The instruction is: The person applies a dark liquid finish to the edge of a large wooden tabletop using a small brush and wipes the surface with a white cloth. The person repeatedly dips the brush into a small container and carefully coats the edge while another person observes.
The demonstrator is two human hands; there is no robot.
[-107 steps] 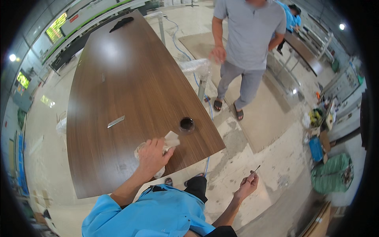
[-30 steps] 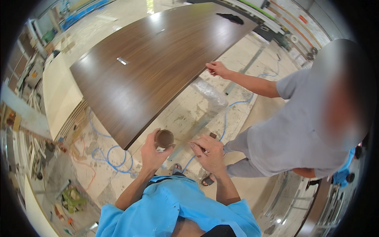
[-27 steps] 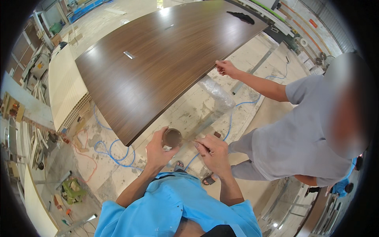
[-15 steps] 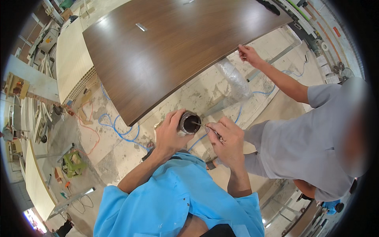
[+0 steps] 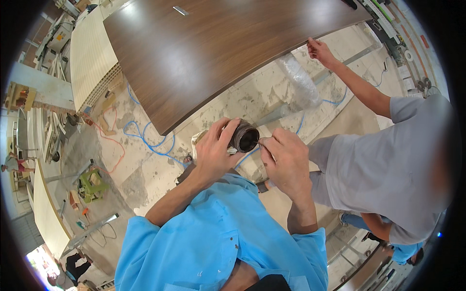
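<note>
My left hand is closed around a small jar with dark stains on its outside and dark stuff within. The jar's mouth tilts toward my right hand. That hand pinches a thin stick, its far end at the jar's opening; the tip is hidden in the dark inside. Just beyond both hands lies the near edge of a large dark-brown wood-grain panel. On my right, a co-worker's hand touches that panel's edge.
A co-worker in a grey shirt stands close on my right. Blue hose winds over the stained floor. Pale ribbed panels are stacked at the far left, with a green stool lower down. Clear plastic wrap lies beneath the brown panel's edge.
Both hands and the jar have shifted slightly right and up in the view. The jar's mouth has turned more toward my right hand, and less of the stick shows.
</note>
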